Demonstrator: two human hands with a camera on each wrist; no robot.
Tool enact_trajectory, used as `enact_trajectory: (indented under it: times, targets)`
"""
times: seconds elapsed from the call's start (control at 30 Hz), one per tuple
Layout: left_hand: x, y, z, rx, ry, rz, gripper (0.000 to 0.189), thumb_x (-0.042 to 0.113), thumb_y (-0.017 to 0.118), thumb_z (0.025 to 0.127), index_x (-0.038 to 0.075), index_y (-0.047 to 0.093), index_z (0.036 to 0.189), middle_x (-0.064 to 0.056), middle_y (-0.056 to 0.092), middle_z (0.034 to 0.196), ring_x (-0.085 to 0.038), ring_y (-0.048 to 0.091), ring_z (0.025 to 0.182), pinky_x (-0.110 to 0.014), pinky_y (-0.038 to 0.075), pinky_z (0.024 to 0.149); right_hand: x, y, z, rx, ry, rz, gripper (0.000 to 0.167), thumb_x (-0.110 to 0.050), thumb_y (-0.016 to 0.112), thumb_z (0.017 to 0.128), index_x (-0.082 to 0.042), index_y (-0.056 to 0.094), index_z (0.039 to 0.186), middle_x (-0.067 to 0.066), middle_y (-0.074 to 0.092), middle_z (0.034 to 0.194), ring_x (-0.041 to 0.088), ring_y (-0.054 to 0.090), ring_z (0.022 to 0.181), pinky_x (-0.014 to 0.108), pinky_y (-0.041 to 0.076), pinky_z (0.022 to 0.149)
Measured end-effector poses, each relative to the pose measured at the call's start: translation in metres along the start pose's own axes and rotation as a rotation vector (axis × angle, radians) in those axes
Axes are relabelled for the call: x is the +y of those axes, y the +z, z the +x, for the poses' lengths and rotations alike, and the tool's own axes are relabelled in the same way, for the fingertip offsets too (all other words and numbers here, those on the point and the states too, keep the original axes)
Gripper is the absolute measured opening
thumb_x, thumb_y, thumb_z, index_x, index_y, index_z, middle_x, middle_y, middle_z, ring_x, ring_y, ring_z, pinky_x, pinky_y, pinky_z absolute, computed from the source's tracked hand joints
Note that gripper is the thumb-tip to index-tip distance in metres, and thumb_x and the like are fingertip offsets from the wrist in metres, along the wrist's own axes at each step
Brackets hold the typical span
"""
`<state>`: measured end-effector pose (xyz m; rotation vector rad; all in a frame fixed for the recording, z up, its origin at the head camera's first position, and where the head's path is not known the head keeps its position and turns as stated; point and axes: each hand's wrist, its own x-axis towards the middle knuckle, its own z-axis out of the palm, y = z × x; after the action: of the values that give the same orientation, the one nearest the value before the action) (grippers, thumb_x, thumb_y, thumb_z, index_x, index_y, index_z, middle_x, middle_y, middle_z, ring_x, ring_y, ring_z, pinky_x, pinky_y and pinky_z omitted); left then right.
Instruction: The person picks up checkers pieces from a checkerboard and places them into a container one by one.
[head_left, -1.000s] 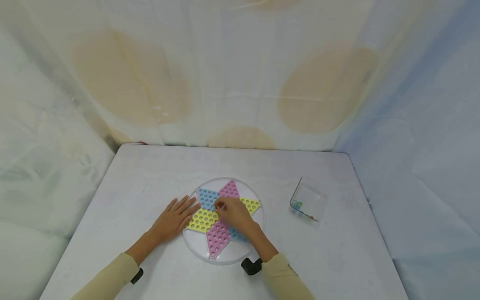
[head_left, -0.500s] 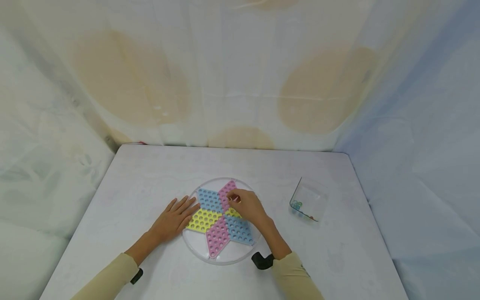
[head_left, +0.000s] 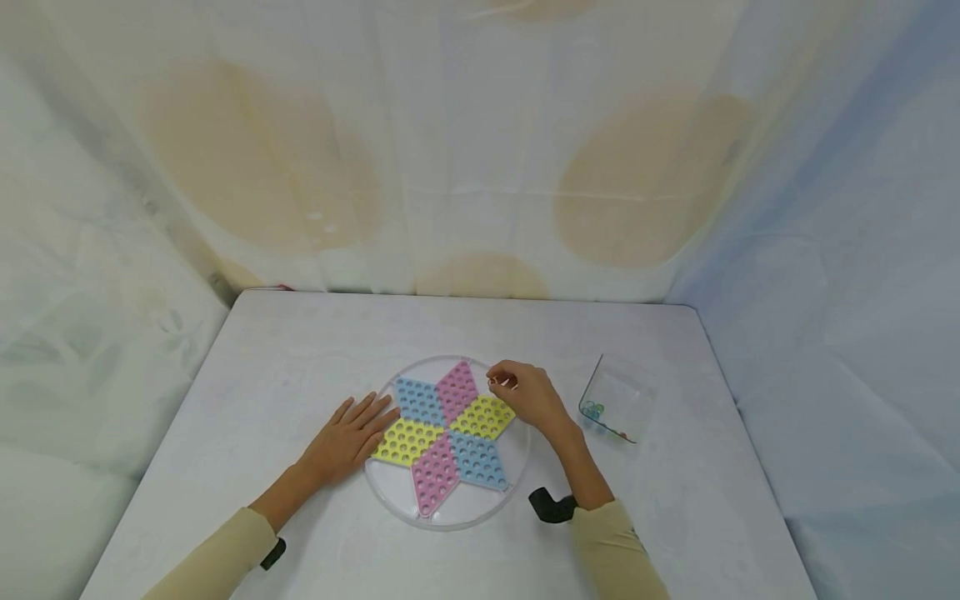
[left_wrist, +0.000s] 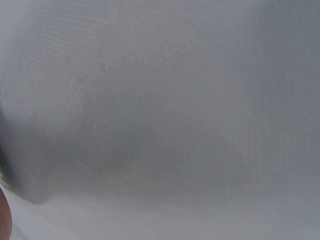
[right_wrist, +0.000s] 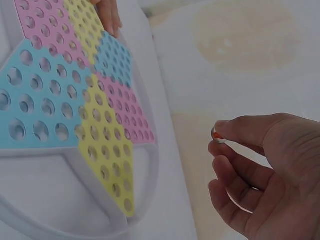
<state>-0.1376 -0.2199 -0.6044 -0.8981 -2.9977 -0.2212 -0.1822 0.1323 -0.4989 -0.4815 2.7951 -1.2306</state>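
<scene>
A round Chinese checkers board point(head_left: 480, 459) with pink, yellow and blue hole-filled sections lies on the table. My left hand point(head_left: 347, 442) rests flat with fingers spread, fingertips at the board's left rim. Thumb and index finger of my right hand point(head_left: 531, 395) pinch a clear marble point(right_wrist: 217, 135) with an orange-red swirl. That hand is over the board's upper right rim, beside the yellow section. In the right wrist view the board's holes show no marbles. The left wrist view is mostly grey blur, with a bit of finger at its lower left edge.
To the right of the board stands a clear square box point(head_left: 633, 392) with several green, blue and orange marbles gathered along its near left side. The white table point(head_left: 315, 333) is bounded by hanging cloth at the back and sides.
My right hand has moved from the middle of the board to the right and away, toward its upper right rim, still pinching the marble. The left hand has stayed in place.
</scene>
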Motion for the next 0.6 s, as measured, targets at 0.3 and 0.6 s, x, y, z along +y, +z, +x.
enact_trajectory:
  times: [0.3, 0.6]
  targets:
    - [-0.001, 0.002, 0.000, 0.009, 0.002, 0.003, 0.055, 0.037, 0.046, 0.104, 0.022, 0.038, 0.156, -0.003, 0.026, 0.163, -0.027, 0.014, 0.151, -0.051, 0.008, 0.120, 0.015, -0.014, -0.001, 0.038, 0.030, -0.023, 0.017, -0.010, 0.071, 0.093, -0.006, 0.073, 0.110, 0.004, 0.071, 0.099, 0.022, 0.065, 0.089, 0.037, 0.056, 0.074]
    - [-0.001, -0.001, -0.001, 0.009, 0.007, 0.019, 0.055, 0.038, 0.045, 0.105, 0.022, 0.037, 0.156, -0.003, 0.026, 0.163, -0.027, 0.016, 0.151, -0.052, 0.010, 0.120, 0.028, -0.030, -0.004, 0.066, 0.032, -0.028, 0.018, -0.010, 0.072, 0.093, -0.004, 0.072, 0.110, 0.007, 0.072, 0.099, 0.025, 0.066, 0.090, 0.041, 0.056, 0.078]
